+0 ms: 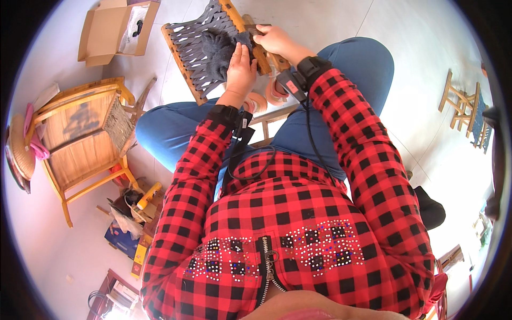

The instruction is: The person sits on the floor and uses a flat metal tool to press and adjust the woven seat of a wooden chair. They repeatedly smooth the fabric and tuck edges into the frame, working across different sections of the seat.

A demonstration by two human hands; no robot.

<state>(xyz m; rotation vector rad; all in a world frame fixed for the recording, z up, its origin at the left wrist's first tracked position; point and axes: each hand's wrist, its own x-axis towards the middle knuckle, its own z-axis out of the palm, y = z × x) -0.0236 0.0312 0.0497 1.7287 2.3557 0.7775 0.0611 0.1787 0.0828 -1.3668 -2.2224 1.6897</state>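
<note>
A wooden stool frame (pixel 184 66) with a seat of woven dark grey strips (pixel 186 37) stands tilted in front of my knees. Bunched dark grey cloth (pixel 216 53) lies on the seat beside its right rail. My left hand (pixel 241 72) presses on this cloth, its fingers close together and pointing away from me; the thumb is hidden. At the right side of the frame, my right hand (pixel 277 41) closes around a dark wooden bar (pixel 260 29), thumb and forefinger on it. The lower legs of the stool are partly covered by my hands.
To the left, a wooden chair (pixel 80 138) lies tipped over, near an opened cardboard box (pixel 104 34). Boxes and odds and ends (pixel 130 224) are piled at the lower left. Another stool with blue strips (pixel 469 112) is on the floor at right. Cables run from my wrist bands.
</note>
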